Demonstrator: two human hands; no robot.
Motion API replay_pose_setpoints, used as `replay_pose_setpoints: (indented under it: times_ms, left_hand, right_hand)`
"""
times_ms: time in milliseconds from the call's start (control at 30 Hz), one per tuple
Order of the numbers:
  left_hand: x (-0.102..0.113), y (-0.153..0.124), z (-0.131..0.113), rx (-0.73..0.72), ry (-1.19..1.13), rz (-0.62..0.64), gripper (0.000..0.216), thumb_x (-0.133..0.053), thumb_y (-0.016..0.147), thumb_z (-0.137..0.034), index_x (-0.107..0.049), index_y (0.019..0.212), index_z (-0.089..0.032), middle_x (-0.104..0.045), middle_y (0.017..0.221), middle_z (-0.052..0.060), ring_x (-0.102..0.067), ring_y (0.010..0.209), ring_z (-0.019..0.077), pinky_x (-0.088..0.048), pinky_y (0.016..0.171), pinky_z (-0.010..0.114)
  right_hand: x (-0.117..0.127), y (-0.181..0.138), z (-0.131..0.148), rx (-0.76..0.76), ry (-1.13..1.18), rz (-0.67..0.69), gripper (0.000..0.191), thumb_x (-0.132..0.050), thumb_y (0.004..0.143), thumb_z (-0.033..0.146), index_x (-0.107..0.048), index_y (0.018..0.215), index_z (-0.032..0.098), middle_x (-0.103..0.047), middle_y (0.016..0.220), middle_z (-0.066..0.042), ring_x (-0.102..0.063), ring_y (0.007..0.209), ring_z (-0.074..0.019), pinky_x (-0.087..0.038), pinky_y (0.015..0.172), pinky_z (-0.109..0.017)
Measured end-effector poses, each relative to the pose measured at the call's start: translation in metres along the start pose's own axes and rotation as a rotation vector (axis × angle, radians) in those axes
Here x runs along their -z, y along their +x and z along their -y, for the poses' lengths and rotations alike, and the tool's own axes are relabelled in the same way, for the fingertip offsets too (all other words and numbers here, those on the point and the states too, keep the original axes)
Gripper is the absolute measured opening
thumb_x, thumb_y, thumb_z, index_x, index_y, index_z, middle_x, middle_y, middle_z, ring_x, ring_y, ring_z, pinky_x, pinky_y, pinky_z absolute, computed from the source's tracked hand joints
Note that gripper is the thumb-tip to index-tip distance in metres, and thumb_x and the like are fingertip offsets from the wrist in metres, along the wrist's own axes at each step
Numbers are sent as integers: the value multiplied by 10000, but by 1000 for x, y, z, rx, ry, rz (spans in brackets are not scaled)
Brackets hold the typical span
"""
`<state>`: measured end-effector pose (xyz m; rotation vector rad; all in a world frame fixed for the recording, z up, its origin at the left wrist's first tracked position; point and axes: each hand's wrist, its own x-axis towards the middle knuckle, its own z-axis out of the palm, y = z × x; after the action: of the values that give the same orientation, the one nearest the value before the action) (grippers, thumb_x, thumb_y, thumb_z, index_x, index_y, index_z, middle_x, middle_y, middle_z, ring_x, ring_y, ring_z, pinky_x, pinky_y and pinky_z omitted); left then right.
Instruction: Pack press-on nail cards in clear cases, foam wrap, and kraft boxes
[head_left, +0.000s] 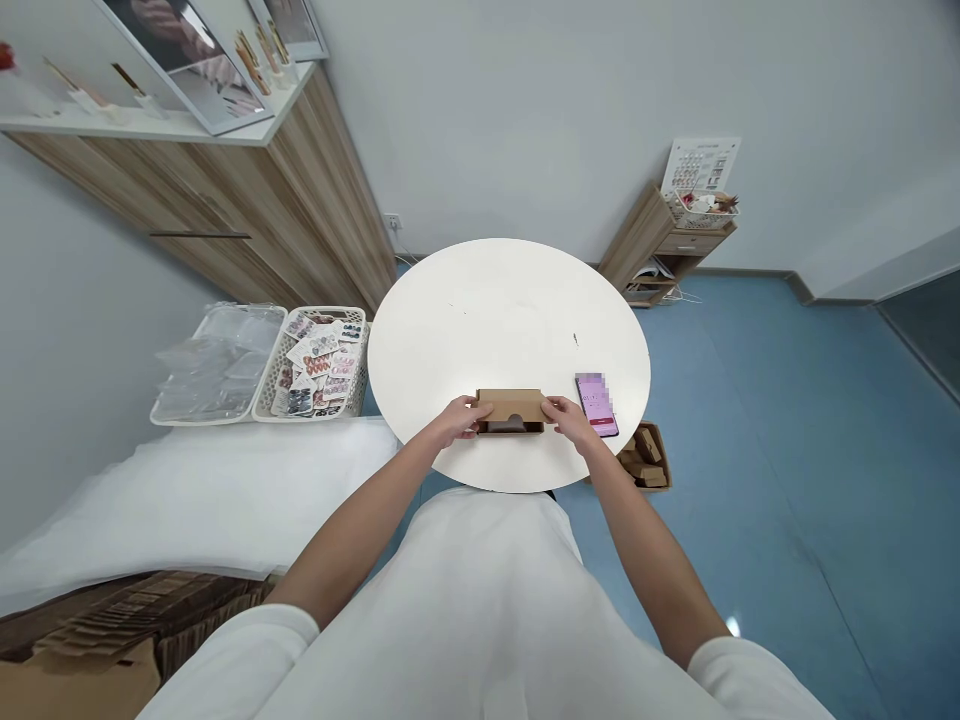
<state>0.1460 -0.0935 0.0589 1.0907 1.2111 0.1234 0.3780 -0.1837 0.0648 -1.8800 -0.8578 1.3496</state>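
A small brown cardboard box (510,404) rests near the front edge of the round white table (480,310). Its lid is partly raised, and a dark gap with a curved tab shows on the side facing me. My left hand (459,418) grips the box's left end, thumb on top and fingers at the side. At the right end, my right hand (568,417) holds the lid's corner between thumb and fingers. What lies inside the box is hidden. A phone (597,405) with a lit purple screen lies just right of my right hand.
Left of the table stand a white basket (262,400) of printed cards and a basket of clear plastic pieces (225,355). White sheeting (225,490) lies in front of them. A carton of small boxes (649,455) sits on the floor at right. Wooden cabinets (330,190) line the wall.
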Motion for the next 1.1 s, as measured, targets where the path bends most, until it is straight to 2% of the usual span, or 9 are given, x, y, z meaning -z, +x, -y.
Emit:
replay_pose_setpoints:
  times_ms: [267, 367, 467, 633, 833, 967, 1100]
  left_hand:
    - [-11, -5, 38, -182, 416, -212, 553, -583, 687, -454, -434, 1154, -200, -607, 1007, 69, -567, 904, 193, -427, 728, 273]
    - [-12, -6, 45, -189, 574, -242, 513, -553, 705, -438, -444, 1148, -203, -605, 1024, 66, -554, 940, 205, -412, 741, 283]
    - [-14, -6, 49, -192, 698, -318, 472, -529, 716, -440, -475, 1126, -214, -562, 1108, 74, -500, 1040, 230, -392, 783, 310]
    - [-19, -3, 47, -207, 731, -420, 425, -409, 782, -497, -524, 1094, -232, -516, 1159, 79, -450, 1081, 252, -366, 833, 361]
    - [-21, 4, 50, -184, 731, -395, 361, -457, 772, -437, -544, 1063, -241, -546, 1096, 75, -461, 1031, 261, -358, 820, 378]
    - [-21, 5, 56, -146, 717, -380, 338, -458, 775, -421, -552, 1048, -244, -546, 1092, 73, -458, 1026, 259, -348, 834, 383]
    - [-20, 1, 59, -269, 734, -452, 413, -472, 766, -411, -499, 1141, -241, -475, 1205, 82, -392, 1118, 268, -303, 895, 394]
  right_hand:
    - [-9, -3, -36, 128, -108, -103, 380, -570, 677, 385, -565, 1010, 202, -620, 927, -55, -574, 831, -168, -445, 748, -317]
    - [-15, -5, -44, 125, -145, -149, 315, -553, 681, 416, -592, 907, 199, -635, 896, -57, -578, 845, -182, -444, 759, -325]
    - [-24, -5, -48, 82, -165, -232, 336, -527, 682, 477, -577, 863, 198, -619, 955, -70, -571, 878, -195, -441, 765, -329]
    - [-35, -2, -54, 41, -166, -307, 366, -533, 664, 487, -522, 891, 200, -602, 972, -70, -558, 909, -193, -433, 780, -310]
    - [-41, -2, -61, -36, -221, -279, 446, -538, 665, 469, -479, 1025, 214, -608, 972, -45, -557, 915, -179, -397, 828, -316]
    - [-43, -3, -60, -72, -303, -273, 428, -531, 674, 452, -495, 1032, 221, -611, 987, -35, -545, 955, -188, -333, 897, -349]
    - [-43, -11, -57, -6, -344, -316, 442, -503, 688, 466, -504, 1058, 224, -547, 1122, -58, -477, 1066, -217, -293, 932, -372]
